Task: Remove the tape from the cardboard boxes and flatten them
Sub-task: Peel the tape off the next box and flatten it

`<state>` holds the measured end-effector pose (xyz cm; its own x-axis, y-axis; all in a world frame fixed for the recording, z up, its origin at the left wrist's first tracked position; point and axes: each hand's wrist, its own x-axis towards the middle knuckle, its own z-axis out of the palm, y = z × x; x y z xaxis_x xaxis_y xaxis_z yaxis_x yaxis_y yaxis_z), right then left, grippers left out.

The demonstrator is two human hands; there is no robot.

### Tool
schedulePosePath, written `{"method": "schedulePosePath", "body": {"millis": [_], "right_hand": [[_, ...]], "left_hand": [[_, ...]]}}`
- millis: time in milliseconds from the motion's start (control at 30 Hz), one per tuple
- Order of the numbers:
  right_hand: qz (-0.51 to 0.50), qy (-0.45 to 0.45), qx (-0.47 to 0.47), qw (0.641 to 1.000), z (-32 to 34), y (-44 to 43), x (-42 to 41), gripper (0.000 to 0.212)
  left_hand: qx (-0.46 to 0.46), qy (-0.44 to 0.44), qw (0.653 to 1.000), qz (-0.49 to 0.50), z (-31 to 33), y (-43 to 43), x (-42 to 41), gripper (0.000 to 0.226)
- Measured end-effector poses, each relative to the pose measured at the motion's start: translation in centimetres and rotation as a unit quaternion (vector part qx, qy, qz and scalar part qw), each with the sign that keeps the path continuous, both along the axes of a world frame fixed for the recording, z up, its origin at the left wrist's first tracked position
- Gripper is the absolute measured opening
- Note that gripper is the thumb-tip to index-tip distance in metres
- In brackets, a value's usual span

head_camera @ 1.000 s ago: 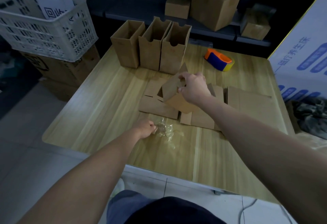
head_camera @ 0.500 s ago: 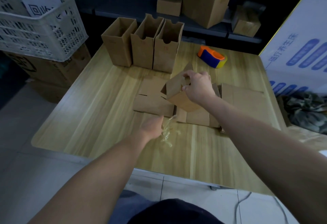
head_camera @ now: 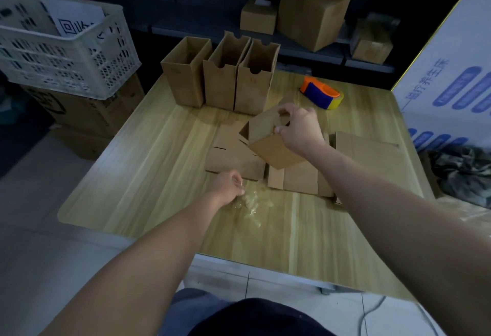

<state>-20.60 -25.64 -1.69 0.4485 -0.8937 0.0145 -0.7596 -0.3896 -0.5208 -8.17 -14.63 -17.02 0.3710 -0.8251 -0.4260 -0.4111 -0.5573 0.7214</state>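
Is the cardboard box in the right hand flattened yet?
Not yet: the small brown cardboard box gripped by the right hand is tilted and three-dimensional, with a hollow open end.

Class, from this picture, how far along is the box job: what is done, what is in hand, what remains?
Done: flat boxes lie on the table, with a wad of peeled tape beside them. In hand: the right hand grips one tilted box; the curled left hand is at the tape. Left: three open boxes stand upright at the back.
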Motion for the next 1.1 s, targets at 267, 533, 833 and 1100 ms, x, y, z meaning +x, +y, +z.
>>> {"method": "schedulePosePath", "body": {"millis": [267, 533, 833, 1100], "right_hand": [[-0.008, -0.115, 0.042, 0.992, 1.1, -0.4, -0.5, 0.078], [-0.045, -0.207, 0.129, 0.969, 2.1, -0.4, 1.1, 0.057], [-0.058, -0.246, 0.133, 0.958, 2.7, 0.6, 5.1, 0.051], [-0.135, -0.183, 0.088, 0.97, 3.3, 0.7, 7.9, 0.059]], "left_hand": [[-0.17, 0.241, 0.91, 0.29, 6.9, -3.6, 3.2, 0.025], [-0.176, 0.17, 0.938, 0.245, 10.6, -4.1, 5.8, 0.029], [-0.017, 0.149, 0.988, 0.044, 13.4, -2.4, 8.8, 0.041], [-0.129, 0.354, 0.912, 0.162, 14.0, -2.2, 12.1, 0.03]]}}
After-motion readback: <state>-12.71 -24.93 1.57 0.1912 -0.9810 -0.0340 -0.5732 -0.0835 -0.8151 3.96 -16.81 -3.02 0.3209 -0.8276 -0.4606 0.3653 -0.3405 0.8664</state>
